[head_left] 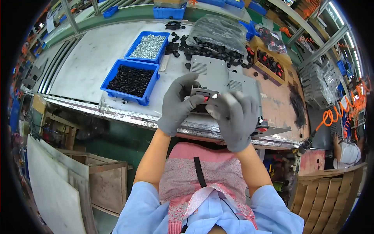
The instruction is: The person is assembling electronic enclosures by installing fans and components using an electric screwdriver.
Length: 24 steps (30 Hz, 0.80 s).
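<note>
Both hands wear grey knit gloves and meet over the near edge of the surface [97, 54], a pale worktop with a metal-trimmed front edge. The left hand [177, 105] and the right hand [233, 119] together hold a small black part with red detail [203, 94], raised just above the surface edge. The left grip is closed on the part's left side, with the thumb lying across its lower front. The right grip is closed on the part's right side, with the fingers [237, 103] curled over it and hiding most of that end.

Directly behind the hands, a grey metal panel with vent slots [212, 72] lies flat on the surface. To the left of the hands, a blue bin of small black parts [131, 81] stands near the front edge. Behind it, a second blue bin of silver screws [148, 46] stands just beside it. Loose black round parts [218, 48] are scattered across the far side of the surface, next to a clear plastic bag [216, 29] holding more dark parts. To the right, a wooden tray [269, 62] holds black and red components. A coiled orange hose [343, 111] hangs at the right edge of the view.
</note>
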Motion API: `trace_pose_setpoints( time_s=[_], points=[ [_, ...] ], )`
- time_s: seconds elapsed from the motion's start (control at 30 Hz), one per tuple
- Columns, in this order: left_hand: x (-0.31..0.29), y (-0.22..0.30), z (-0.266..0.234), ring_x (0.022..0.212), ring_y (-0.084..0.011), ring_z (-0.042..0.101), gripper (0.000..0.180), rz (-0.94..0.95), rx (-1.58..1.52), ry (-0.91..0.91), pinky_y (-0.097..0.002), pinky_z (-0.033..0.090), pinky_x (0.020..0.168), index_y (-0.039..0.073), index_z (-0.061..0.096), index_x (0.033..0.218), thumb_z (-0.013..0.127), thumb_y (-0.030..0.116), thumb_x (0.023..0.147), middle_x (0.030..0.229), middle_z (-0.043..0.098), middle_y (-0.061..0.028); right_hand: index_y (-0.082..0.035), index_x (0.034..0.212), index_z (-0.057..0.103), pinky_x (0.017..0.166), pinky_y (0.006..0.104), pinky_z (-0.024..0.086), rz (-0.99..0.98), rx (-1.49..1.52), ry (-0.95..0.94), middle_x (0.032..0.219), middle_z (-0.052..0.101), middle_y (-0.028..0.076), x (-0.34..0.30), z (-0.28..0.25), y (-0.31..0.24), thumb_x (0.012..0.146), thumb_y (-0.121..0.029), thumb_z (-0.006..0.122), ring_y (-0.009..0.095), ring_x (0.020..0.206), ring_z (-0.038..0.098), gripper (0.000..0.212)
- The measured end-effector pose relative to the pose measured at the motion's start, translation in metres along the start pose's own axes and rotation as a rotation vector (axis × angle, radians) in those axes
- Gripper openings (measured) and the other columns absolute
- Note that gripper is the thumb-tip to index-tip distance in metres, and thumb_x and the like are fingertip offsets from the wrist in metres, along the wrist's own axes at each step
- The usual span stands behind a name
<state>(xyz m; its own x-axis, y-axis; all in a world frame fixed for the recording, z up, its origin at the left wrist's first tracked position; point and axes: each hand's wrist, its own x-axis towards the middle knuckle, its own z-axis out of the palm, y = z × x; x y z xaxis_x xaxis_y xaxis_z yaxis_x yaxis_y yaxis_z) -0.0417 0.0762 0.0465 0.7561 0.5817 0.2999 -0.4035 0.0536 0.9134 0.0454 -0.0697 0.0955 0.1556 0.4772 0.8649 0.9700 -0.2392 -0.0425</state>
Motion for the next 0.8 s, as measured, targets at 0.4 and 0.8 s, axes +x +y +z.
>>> trace_pose_setpoints(
  time_s=[0.4,0.8],
  points=[
    [-0.001,0.0,0.021,0.096,-0.0107,0.056,0.043,0.03,0.091,0.068,-0.0248,0.046,0.085,0.001,0.048,0.13,0.058,0.021,0.093,0.114,0.059,-0.0084,-0.012,0.078,0.055,0.069,0.0387,0.04,0.182,0.035,-0.142,0.07,0.055,0.003,0.01,0.028,0.01,0.071,-0.032,0.069,0.025,0.071,0.056,0.026],
    [0.001,0.037,0.025,0.108,-0.0256,0.057,0.054,0.407,0.783,0.087,-0.0374,0.046,0.089,0.006,0.055,0.123,0.071,0.035,0.08,0.115,0.06,-0.0136,-0.008,0.106,0.058,0.089,0.0397,0.04,0.061,0.014,-0.086,0.099,0.057,0.01,-0.001,-0.074,0.033,0.077,-0.029,0.068,0.028,0.095,0.054,0.037]
  ],
)
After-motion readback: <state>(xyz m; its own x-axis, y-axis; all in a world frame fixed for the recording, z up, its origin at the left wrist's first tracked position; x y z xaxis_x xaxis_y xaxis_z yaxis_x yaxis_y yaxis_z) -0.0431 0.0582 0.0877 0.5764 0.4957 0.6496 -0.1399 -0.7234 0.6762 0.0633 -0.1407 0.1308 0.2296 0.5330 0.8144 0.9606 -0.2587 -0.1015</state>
